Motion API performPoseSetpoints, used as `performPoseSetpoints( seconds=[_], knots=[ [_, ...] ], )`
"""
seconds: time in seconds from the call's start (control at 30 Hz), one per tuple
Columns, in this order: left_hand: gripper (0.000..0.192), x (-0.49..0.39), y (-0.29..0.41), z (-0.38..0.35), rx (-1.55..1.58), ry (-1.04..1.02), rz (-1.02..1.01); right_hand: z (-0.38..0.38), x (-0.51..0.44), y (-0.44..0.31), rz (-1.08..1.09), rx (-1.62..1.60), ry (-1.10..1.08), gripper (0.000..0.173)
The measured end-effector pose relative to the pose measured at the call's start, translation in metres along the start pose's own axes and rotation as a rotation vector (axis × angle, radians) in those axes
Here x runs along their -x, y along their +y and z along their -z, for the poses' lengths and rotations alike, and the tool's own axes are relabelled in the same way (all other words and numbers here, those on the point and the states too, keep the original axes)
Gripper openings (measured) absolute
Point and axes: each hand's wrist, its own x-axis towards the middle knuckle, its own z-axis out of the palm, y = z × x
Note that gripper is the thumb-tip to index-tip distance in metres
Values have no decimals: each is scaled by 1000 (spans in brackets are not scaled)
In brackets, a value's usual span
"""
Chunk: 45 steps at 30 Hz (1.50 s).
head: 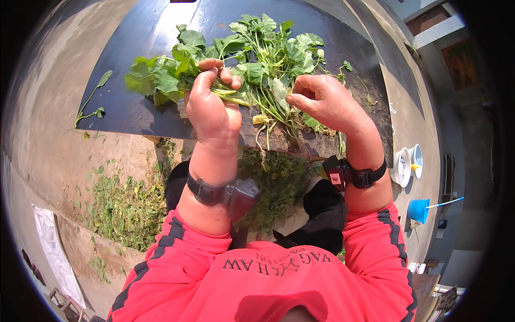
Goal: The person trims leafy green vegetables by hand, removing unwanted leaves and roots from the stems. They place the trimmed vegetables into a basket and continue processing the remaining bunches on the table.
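Observation:
My left hand point(215, 98) is closed around a bunch of green leafy stems point(228, 93), palm turned up. Their leaves point(159, 76) spread out to the left, over the dark tabletop point(132, 110). Beside it, a larger heap of leafy greens point(273, 52) lies on the table, with roots and yellowed bits at its near edge. My right hand point(322, 96) is bent over the right side of this heap. Thumb and forefinger meet at a pale leaf point(280, 93), pinching its edge. The remaining right fingers are curled and partly hidden.
A loose sprig point(90, 104) lies at the table's left edge. Discarded greens point(124, 205) cover the floor to the left and under the table. On the right stand white basins point(401, 167) and a blue bucket point(417, 211) with a stick. A white sheet point(56, 253) lies at lower left.

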Motion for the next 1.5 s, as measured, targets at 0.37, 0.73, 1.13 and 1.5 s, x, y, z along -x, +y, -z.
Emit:
performPoseSetpoints(
  seconds=[0.37,0.73,1.13,1.5],
  knots=[
    [23,7,8,-8,-93,-36,80,-10,29,46,-290,-289,362,13],
    [20,8,-2,-10,-72,-60,147,-56,41,7,82,273,261,18],
    [24,16,-2,-11,-360,-189,457,-38,42,25,-117,-1126,285,14],
    [18,26,-27,-13,-456,-362,467,-36,60,-1,-158,-1075,80,18]
  ],
)
